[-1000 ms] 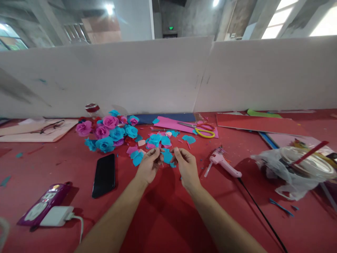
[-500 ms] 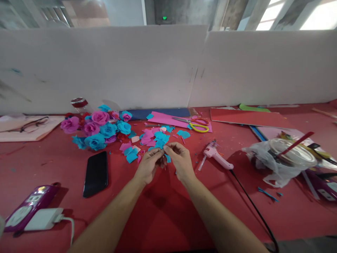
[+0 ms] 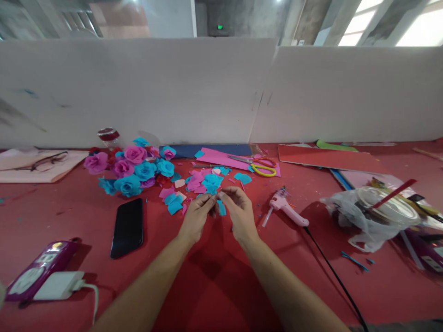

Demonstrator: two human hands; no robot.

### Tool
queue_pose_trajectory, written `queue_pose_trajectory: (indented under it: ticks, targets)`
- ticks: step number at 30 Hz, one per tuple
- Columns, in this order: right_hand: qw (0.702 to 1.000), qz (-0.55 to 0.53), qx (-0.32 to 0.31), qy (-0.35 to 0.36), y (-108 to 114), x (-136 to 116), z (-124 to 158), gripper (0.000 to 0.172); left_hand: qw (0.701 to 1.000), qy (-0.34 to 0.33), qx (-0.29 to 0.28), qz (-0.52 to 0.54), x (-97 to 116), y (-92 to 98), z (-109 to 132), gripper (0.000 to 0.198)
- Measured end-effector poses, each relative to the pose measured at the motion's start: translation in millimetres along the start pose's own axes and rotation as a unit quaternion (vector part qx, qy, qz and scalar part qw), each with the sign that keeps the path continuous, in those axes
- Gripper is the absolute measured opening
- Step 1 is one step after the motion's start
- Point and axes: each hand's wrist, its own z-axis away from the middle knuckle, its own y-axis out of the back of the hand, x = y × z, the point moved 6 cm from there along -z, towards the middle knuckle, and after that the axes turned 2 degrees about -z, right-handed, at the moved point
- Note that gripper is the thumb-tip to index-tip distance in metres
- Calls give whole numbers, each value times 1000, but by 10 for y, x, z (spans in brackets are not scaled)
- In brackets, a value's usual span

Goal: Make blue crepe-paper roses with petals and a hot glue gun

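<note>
My left hand (image 3: 196, 216) and my right hand (image 3: 240, 211) meet fingertip to fingertip over the middle of the red table. Both are closed in a pinch, and whatever is between the fingers is too small and hidden to name. Just beyond the fingertips lies a loose pile of blue paper pieces (image 3: 212, 180) and pink paper pieces (image 3: 196, 179). One blue piece (image 3: 222, 208) rests on the table between the hands. To the left stands a bunch of pink and blue paper roses (image 3: 128, 183). Right of my right hand lies a pink glue gun (image 3: 290, 213).
Scissors (image 3: 265, 170) lie on a pink paper strip (image 3: 216, 157) behind the pile. At left are a black phone (image 3: 127, 228) and a purple power strip (image 3: 41, 267). A plastic bag with a tub (image 3: 391, 207) stands at right. A white partition (image 3: 138, 92) borders the back.
The camera view has shifted slightly, so everything sits a little farther right. The hands stay pinched together with only a small finger movement.
</note>
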Motion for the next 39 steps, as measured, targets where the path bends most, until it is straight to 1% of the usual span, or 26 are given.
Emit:
queue_pose_trajectory:
  ticks: [2,4,7,9,12,17,20,23,26,28,30,32,33,36,39]
  targets:
    - [999,5,37,9,64,7,-2,17,1000,5,22,-1,4,43,-15,25]
    - [999,27,47,-4,96,50,-6,21,999,15,45,4,9,84,-21,23]
    - [996,82,21,-16,81,113,-12,25,996,31,77,15,15,138,-20,23]
    - [995,97,4,-16,58,138,-10,21,995,38,90,17,13,167,-23,23]
    - [996,86,-7,-18,34,157,-2,14,995,36,96,17,-3,200,-35,23]
    - [997,59,-13,-37,9,174,11,12,996,9,94,-1,0,214,-48,27]
    - [998,40,-21,-44,-10,175,13,14,994,-18,108,-24,41,221,-40,31]
    - [998,44,-31,-39,-32,166,17,15,991,-38,119,-49,75,227,-32,32]
    - [997,44,-45,-40,-57,161,31,16,990,-52,118,-61,86,226,-34,28]
    - [997,58,-44,-37,-56,148,43,21,989,-57,118,-65,82,230,-37,25]
    - [996,83,-34,-24,-42,119,55,29,989,-60,118,-70,80,236,-38,22]
    - [994,100,-34,-3,-41,77,69,32,988,-66,117,-79,88,240,-34,21]
    - [994,103,-36,13,-46,48,77,29,987,-70,118,-85,95,243,-29,20]
    - [989,120,-38,78,-66,-71,109,14,984,-78,120,-106,107,244,-8,18]
    - [975,163,-27,151,-87,-199,148,8,985,-70,109,-112,79,211,11,13]
